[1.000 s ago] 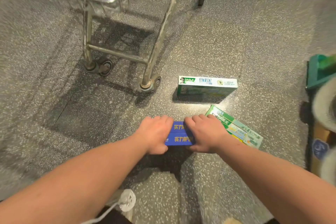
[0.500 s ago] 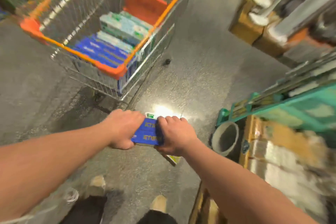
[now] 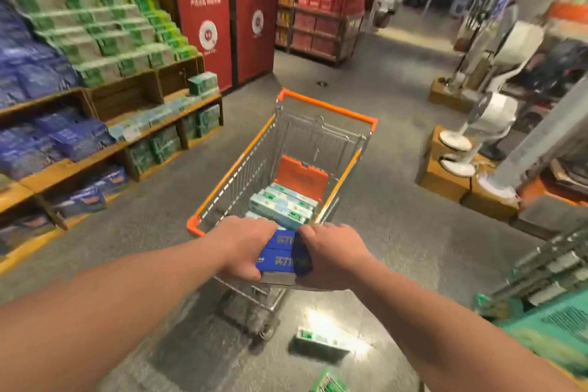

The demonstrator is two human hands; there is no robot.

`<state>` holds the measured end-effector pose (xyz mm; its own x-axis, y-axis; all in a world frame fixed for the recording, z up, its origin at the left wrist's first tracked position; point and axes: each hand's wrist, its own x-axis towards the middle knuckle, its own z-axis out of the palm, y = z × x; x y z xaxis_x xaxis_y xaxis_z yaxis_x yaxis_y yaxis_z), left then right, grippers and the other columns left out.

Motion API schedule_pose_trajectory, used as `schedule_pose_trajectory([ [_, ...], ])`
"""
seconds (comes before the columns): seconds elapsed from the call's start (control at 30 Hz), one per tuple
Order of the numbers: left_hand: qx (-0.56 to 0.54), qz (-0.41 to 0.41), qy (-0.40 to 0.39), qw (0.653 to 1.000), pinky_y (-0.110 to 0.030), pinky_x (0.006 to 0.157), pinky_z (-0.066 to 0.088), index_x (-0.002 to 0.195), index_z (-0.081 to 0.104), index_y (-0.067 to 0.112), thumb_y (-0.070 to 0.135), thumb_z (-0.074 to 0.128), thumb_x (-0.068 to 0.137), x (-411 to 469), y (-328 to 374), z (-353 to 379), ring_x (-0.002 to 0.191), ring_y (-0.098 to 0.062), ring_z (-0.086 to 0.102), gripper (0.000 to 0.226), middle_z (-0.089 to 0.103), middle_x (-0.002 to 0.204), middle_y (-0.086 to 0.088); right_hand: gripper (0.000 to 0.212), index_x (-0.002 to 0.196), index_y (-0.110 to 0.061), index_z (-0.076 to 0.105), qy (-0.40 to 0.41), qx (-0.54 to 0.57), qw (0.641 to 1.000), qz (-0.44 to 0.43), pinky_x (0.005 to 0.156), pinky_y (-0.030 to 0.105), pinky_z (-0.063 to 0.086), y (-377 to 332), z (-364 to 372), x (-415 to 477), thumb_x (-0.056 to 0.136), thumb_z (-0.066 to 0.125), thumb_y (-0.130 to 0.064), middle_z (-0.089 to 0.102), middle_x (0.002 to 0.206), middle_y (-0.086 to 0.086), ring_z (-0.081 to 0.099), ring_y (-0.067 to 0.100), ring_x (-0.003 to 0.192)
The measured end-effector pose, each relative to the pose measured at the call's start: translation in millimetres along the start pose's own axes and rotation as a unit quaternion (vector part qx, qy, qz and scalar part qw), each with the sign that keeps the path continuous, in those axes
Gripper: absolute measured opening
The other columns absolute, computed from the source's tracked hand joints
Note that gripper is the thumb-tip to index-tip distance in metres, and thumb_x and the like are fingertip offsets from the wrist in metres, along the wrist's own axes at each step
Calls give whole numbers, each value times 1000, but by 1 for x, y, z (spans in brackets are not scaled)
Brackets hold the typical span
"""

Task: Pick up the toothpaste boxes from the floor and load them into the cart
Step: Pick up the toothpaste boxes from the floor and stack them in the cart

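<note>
Above the near end of the cart (image 3: pixel 324 108), the left hand (image 3: pixel 243 247) and right hand (image 3: pixel 334 256) clamp a stack of blue toothpaste boxes (image 3: pixel 280 253) between them, each hand closed around one end. Down inside the wire basket lie white-and-green toothpaste boxes (image 3: pixel 283 208) in front of an orange flap (image 3: pixel 300 177). On the grey floor (image 3: pixel 397 232), near the cart's wheels, one green box (image 3: pixel 321 342) lies flat, and another green box (image 3: pixel 327 383) shows at the bottom edge.
</note>
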<state>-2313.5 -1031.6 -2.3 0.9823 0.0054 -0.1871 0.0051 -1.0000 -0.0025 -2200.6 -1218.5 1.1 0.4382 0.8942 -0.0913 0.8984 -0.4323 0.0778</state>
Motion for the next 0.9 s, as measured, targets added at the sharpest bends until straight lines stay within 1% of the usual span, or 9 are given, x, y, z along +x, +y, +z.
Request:
schedule_pose_trajectory([
  [0.07, 9, 4, 14, 1000, -36, 71, 42, 109, 43, 27, 51, 69, 70, 5, -29, -14, 99, -26, 64, 53, 60, 107, 4, 64, 108, -23, 48, 13, -5, 1000, 9, 78, 40, 52, -6, -16, 25, 63, 65, -65, 64, 102, 0, 65, 30, 96],
  [0.13, 13, 12, 26, 1000, -37, 74, 47, 107, 43, 29, 53, 68, 68, 15, -56, -22, 99, -25, 65, 52, 61, 105, 5, 64, 106, -23, 48, 23, -4, 1000, 20, 76, 39, 50, -10, -24, 49, 62, 66, -65, 65, 102, 0, 65, 30, 95],
  [0.23, 26, 25, 20, 999, -38, 78, 52, 106, 43, 28, 54, 66, 66, 39, -93, -27, 98, -25, 65, 52, 61, 104, 5, 64, 104, -22, 48, 28, -5, 999, 32, 71, 38, 49, -8, -26, 84, 61, 65, -67, 65, 100, 1, 67, 31, 93],
  [0.37, 22, 41, 7, 999, -39, 81, 51, 107, 43, 28, 53, 67, 67, 90, -135, -21, 103, -25, 64, 53, 59, 107, 5, 68, 108, -20, 49, 31, -1, 999, 44, 73, 40, 49, 9, -14, 137, 65, 65, -71, 65, 105, 3, 66, 31, 96],
  [0.53, 4, 41, 2, 999, -38, 82, 48, 101, 42, 30, 51, 68, 68, 170, -180, 4, 103, -24, 63, 47, 59, 103, 6, 68, 109, -22, 47, 0, 38, 998, 57, 77, 42, 50, 50, 32, 220, 66, 66, -71, 63, 107, 2, 65, 30, 101],
  [0.6, 6, 37, -5, 999, -39, 80, 46, 100, 42, 31, 49, 68, 67, 203, -194, 22, 102, -25, 64, 46, 60, 102, 7, 70, 110, -22, 45, -9, 50, 997, 60, 79, 43, 50, 66, 55, 247, 68, 63, -75, 62, 108, 2, 63, 29, 102],
  [0.73, 12, 45, -25, 999, -39, 79, 40, 104, 47, 29, 50, 72, 69, 265, -216, 60, 103, -25, 63, 48, 59, 104, 5, 77, 110, -23, 44, -19, 71, 994, 78, 81, 43, 49, 94, 105, 290, 68, 55, -87, 61, 108, 0, 62, 28, 102],
  [0.83, 18, 71, -51, 996, -39, 83, 40, 109, 46, 25, 50, 73, 72, 304, -231, 92, 103, -25, 59, 52, 56, 108, 4, 77, 111, -23, 42, -48, 85, 990, 99, 85, 44, 49, 108, 142, 315, 69, 55, -86, 60, 112, -1, 60, 27, 108],
  [0.9, 8, 86, -71, 994, -40, 86, 42, 110, 45, 25, 49, 74, 71, 325, -240, 116, 103, -25, 57, 54, 55, 107, 4, 81, 114, -23, 42, -74, 86, 988, 109, 87, 45, 47, 113, 166, 328, 68, 54, -88, 60, 115, 0, 59, 28, 109],
])
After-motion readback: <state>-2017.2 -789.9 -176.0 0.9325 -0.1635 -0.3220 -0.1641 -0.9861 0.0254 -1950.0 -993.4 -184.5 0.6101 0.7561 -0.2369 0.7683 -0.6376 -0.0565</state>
